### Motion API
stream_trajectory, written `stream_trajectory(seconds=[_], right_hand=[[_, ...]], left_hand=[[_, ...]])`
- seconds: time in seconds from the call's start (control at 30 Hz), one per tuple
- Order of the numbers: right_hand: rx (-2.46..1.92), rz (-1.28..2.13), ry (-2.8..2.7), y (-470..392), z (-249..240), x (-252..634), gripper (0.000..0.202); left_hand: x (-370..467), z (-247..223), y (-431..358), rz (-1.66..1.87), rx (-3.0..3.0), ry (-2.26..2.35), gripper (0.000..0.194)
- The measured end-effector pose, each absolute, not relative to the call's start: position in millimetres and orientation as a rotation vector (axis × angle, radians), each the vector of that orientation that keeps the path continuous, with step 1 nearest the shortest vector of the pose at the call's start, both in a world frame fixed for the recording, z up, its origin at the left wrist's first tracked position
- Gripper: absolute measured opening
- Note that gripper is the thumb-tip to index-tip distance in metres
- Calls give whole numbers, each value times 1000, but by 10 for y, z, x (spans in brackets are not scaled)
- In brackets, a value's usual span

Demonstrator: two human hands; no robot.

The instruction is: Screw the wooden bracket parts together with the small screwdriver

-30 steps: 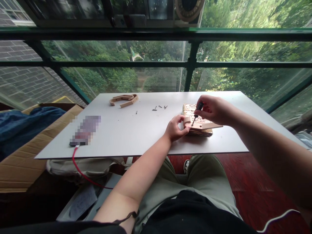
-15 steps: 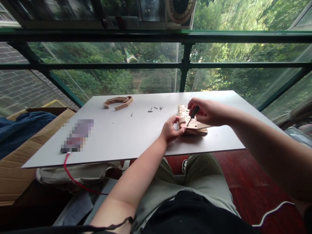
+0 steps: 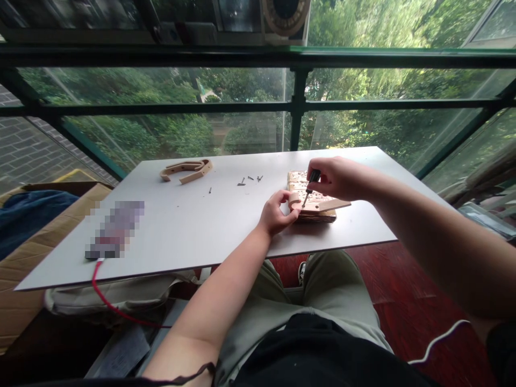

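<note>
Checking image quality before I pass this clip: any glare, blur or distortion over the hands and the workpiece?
Head view: even daylight, no glare on the wooden assembly; left hand and right hand with the screwdriver are sharp. Wide-angle bending shows at the railing, and a pixelated patch masks something on the table.

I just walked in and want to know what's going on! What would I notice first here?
First, the two hands at the right of the grey table: the right hand holds a small black-handled screwdriver tip-down on a stack of pale wooden cut-out pieces, which the left hand grips at its near-left corner. Farther left lie a few small dark screws and a curved horseshoe-shaped wooden piece.
</note>
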State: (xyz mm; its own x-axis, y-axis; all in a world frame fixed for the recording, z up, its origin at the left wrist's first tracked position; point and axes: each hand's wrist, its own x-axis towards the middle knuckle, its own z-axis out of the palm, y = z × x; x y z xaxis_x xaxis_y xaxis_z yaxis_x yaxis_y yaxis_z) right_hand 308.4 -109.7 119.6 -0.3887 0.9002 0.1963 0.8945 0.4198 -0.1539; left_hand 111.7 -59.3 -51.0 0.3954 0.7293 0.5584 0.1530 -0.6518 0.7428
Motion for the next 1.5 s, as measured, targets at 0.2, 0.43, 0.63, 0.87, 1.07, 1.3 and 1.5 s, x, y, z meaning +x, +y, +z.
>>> stream_trajectory(seconds=[0.2, 0.43, 0.63, 0.87, 1.07, 1.3, 1.5], right_hand=[[-1555, 40, -2350, -1072, 1145, 3070, 23], [-1490, 66, -2304, -1037, 1083, 3070, 20], [-1505, 159, -2234, -1045, 985, 3050, 18], [-1534, 234, -2181, -1065, 926, 2986, 18], [-1522, 221, -2179, -1083, 872, 2957, 19], [-1454, 285, -2104, -1070, 760, 2966, 18], [-1399, 358, -2055, -1067, 719, 2969, 21]], left_hand=[[1118, -502, -601, 1238, 2060, 782, 30], [1119, -496, -610, 1239, 2072, 781, 30], [1101, -499, -621, 1234, 2139, 822, 29], [1115, -489, -579, 1291, 2189, 766, 21], [1143, -467, -589, 1287, 2211, 784, 16], [1152, -445, -612, 1270, 2184, 790, 14], [1174, -448, -627, 1292, 2167, 783, 11]])
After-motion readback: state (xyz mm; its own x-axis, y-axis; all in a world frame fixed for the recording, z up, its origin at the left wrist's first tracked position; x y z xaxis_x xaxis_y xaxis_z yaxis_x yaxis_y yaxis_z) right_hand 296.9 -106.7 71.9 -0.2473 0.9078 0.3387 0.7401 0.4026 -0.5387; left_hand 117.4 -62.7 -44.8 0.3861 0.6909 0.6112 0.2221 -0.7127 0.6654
